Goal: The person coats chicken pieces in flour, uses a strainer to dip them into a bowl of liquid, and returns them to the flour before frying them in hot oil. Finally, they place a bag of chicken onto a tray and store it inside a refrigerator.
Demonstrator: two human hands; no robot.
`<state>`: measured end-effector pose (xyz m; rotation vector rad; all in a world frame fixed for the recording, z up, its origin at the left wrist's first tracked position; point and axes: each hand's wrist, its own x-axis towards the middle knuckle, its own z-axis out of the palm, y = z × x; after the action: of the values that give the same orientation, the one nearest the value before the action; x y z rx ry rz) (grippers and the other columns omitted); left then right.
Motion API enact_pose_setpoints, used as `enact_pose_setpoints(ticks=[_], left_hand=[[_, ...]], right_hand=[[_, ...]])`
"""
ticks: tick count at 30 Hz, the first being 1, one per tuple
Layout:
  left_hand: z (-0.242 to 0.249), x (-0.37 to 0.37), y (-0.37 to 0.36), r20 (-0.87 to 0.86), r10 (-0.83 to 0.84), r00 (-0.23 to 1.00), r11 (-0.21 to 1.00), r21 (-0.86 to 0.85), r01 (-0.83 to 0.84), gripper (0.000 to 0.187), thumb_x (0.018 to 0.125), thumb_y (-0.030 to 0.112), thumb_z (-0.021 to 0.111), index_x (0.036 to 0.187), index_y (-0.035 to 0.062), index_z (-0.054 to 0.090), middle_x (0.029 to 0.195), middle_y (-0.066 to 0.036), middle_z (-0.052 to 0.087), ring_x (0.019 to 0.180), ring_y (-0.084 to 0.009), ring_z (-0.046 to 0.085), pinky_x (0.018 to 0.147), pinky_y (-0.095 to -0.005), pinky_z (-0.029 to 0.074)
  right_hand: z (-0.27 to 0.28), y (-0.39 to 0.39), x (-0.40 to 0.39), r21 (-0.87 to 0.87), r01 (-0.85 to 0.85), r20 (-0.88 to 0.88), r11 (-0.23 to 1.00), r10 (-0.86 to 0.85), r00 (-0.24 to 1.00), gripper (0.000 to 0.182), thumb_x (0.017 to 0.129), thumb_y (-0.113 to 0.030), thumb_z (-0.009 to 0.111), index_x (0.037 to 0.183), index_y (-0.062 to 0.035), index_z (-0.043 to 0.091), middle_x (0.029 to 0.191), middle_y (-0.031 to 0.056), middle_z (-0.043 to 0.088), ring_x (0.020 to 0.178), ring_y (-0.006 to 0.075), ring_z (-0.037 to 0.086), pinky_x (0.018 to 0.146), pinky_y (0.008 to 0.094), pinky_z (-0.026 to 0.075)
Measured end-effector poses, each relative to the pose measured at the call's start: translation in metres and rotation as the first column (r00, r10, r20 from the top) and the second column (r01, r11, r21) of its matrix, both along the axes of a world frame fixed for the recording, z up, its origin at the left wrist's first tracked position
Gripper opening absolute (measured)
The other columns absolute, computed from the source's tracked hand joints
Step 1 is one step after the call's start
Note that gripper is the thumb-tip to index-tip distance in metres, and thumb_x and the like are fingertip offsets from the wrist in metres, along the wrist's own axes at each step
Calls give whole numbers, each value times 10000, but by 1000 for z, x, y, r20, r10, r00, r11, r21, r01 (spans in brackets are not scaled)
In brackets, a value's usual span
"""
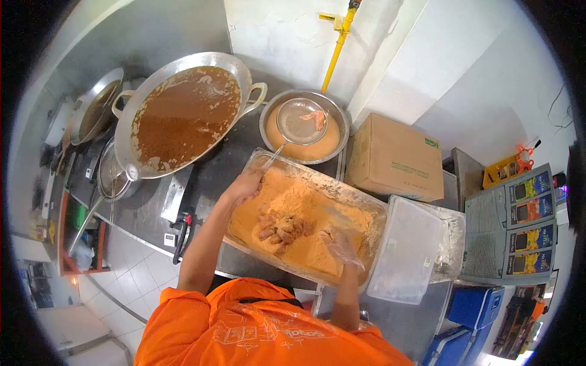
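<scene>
My left hand (249,184) is closed round the handle of a wire strainer (301,121), whose basket rests over a metal bowl (334,152) of orange-tan liquid. One piece of raw meat (317,117) lies in the strainer. Below stands a large metal tray (379,215) of orange flour (287,194). A heap of coated meat pieces (279,230) sits in the middle of the flour. My right hand (342,246), in a clear glove dusted with flour, is over the flour right of the heap, its fingers partly coated. Whether it holds anything is hard to see.
A wide pan (244,76) of brown oil stands at upper left, beside a smaller strainer (111,174) and another pan (79,125). Right of the bowl are a cardboard box (397,158), a translucent lid (408,250) and a printed board (488,244). A yellow pipe (337,52) runs up the wall.
</scene>
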<state>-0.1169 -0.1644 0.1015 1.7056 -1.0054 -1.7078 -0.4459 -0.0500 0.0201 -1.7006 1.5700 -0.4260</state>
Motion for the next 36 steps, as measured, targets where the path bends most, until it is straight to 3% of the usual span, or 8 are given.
enact_pose_setpoints(ticks=[3, 5, 7, 11, 16, 25, 33, 36], left_hand=[[3, 21, 54, 237, -55, 970, 986, -139, 90, 420, 1021, 363, 397, 723, 75, 467, 542, -24, 431, 444, -142, 396, 431, -303, 332], [-11, 45, 103, 585, 17, 811, 793, -502, 345, 413, 1015, 329, 440, 748, 16, 474, 564, -222, 562, 517, -383, 588, 467, -423, 425], [23, 52, 159, 738, 30, 674, 776, -442, 449, 319, 998, 253, 477, 802, 2, 475, 606, -279, 557, 571, -473, 570, 489, -479, 441], [20, 88, 234, 926, 36, 377, 739, -278, 613, 245, 972, 234, 543, 870, 35, 441, 545, -173, 537, 516, -378, 603, 427, -465, 464], [25, 87, 253, 866, -122, 484, 859, -152, 489, 252, 975, 218, 539, 874, 7, 446, 591, -214, 569, 525, -409, 586, 452, -474, 456], [28, 14, 181, 521, 64, 851, 906, -388, 169, 438, 1008, 276, 450, 771, -81, 540, 711, -303, 588, 739, -504, 585, 638, -509, 455], [-13, -22, -11, 922, 267, 281, 610, -387, 691, 254, 978, 142, 469, 873, 0, 652, 750, -169, 634, 783, -321, 700, 633, -419, 566], [-18, -31, -75, 982, 119, 150, 698, -190, 690, 188, 946, 135, 511, 928, 7, 647, 798, -155, 672, 825, -322, 709, 665, -410, 588]], right_hand=[[-24, -3, -9, 13, -68, -33, 998, 69, 997, 313, 912, -309, 591, 1081, -47, 619, 951, 194, 653, 882, 345, 629, 795, 407, 485], [-25, 0, -9, 42, -58, -114, 997, 63, 991, 326, 919, -318, 585, 1099, -48, 619, 982, 202, 654, 917, 349, 629, 805, 409, 486], [-33, 1, -12, 85, -48, -198, 995, 64, 978, 338, 925, -326, 578, 1116, -50, 620, 1012, 211, 654, 951, 353, 629, 816, 412, 487], [-44, -6, -16, 66, -111, 2, 992, 111, 994, 353, 922, -330, 580, 1138, -52, 610, 1026, 217, 648, 983, 374, 615, 827, 429, 482], [-9, -14, 7, -3, -94, -95, 996, 94, 991, 345, 914, -328, 592, 1119, -51, 609, 1000, 200, 660, 927, 369, 624, 805, 428, 489], [-61, 0, -8, -113, -110, -166, 987, 90, 982, 330, 911, -316, 594, 1112, -55, 603, 960, 180, 668, 826, 316, 643, 767, 400, 486], [11, 10, 17, 11, -27, -80, 1000, 28, 996, 364, 899, -326, 589, 1139, -53, 593, 946, 226, 648, 882, 378, 624, 759, 454, 491], [-16, 13, 8, 58, -42, -109, 997, 48, 993, 341, 899, -315, 583, 1133, -68, 599, 964, 219, 649, 903, 371, 631, 791, 428, 494]])
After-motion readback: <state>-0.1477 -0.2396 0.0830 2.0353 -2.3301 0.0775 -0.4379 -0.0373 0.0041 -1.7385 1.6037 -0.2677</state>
